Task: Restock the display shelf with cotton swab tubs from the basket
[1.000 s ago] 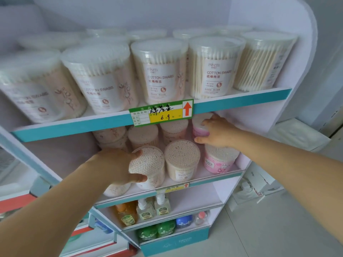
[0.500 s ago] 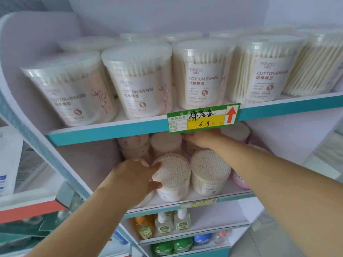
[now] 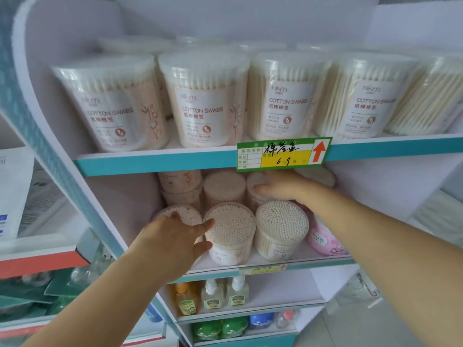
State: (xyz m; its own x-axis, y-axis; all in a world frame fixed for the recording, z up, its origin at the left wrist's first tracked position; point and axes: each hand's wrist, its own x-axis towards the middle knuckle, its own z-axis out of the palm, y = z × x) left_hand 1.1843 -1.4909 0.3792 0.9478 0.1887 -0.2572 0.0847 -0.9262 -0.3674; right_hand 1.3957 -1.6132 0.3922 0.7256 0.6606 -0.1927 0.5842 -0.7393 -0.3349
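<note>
Cotton swab tubs [image 3: 229, 231] crowd the middle shelf [image 3: 320, 260] at frame centre. Your left hand [image 3: 172, 239] cups the front-left tub [image 3: 190, 214]. Your right hand [image 3: 283, 189] grips a back-row tub [image 3: 255, 180] beneath the price tag [image 3: 283, 154]. Bottles [image 3: 213, 294] stand below.

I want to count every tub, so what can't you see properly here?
All in the head view:
- Top rear tubs: hidden behind the front tubs, and blurred.
- Left tub: mostly under the left hand.
- Back tub: covered by the right hand and the price tag.
- Pink tub: partly behind the right arm.
- Lower tag: too blurred to read.
- Basket: out of frame.
</note>
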